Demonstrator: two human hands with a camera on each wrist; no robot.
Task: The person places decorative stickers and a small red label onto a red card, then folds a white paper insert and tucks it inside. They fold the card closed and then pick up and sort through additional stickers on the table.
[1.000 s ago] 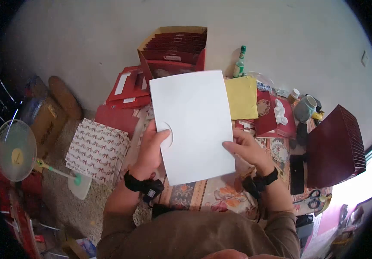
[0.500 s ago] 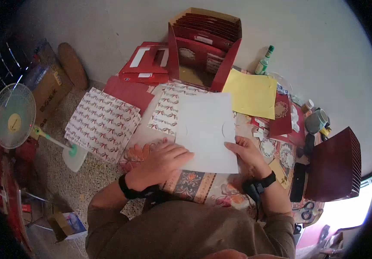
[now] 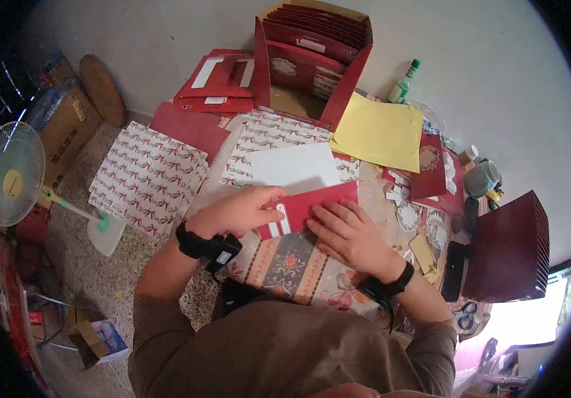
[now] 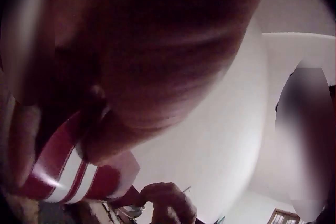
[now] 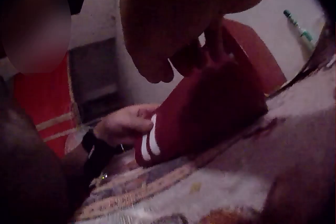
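A card, red on one face and white on the other, lies folded near the table's front edge; its red flap (image 3: 312, 199) with two white strips covers part of the white face (image 3: 295, 166). My left hand (image 3: 235, 211) pinches the flap's left end, thumb on top beside the strips. The fingers of my right hand (image 3: 355, 240) are spread and rest on the flap's right part. In the right wrist view, the red flap (image 5: 205, 113) rises at a slant under my right hand (image 5: 184, 19). The left wrist view shows my left hand (image 4: 157, 71) over the red card (image 4: 113, 182).
Patterned sheets (image 3: 149, 176) lie at the left, and another (image 3: 272, 132) behind the card. Farther back are a red box (image 3: 358, 60), red folders (image 3: 216, 79) and a green bottle (image 3: 401, 86). Yellow paper (image 3: 381, 136), a mug (image 3: 482, 178) and a dark red organizer (image 3: 507, 249) are right.
The white card has been lowered onto the table, and its near part is now folded over with the red face up. My left hand grips its end; my right hand lies across it.
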